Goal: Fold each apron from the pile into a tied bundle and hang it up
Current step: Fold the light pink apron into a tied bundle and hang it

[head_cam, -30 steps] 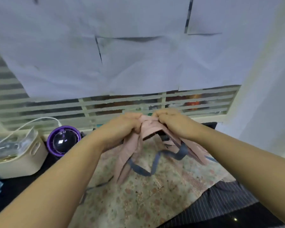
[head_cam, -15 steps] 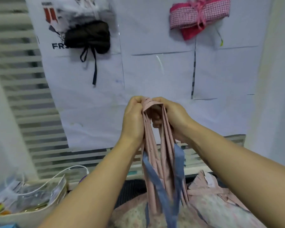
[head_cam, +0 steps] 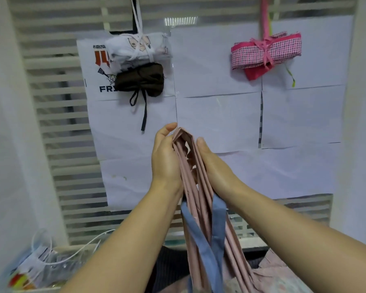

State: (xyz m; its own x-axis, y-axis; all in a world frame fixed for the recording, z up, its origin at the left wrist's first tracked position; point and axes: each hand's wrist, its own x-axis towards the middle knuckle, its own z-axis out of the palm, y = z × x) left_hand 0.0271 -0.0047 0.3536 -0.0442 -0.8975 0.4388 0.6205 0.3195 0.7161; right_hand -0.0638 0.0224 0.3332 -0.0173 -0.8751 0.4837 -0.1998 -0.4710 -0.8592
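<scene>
Up off the table since a second ago, both my hands are now holding the apron high in front of the papered wall. Low at far left a box of clutter is sitting with a white cord looping over it. Above it a white bundle is hanging by its tie, with a brown bundle touching it just beneath. My left hand is gripping the apron's gathered top from the left, fingers curling round the folds. My right hand is clamping the same folds from the right. Blue straps are trailing down with the pink folds towards the pile. At upper right a checked bundle is hanging from its pink tie
</scene>
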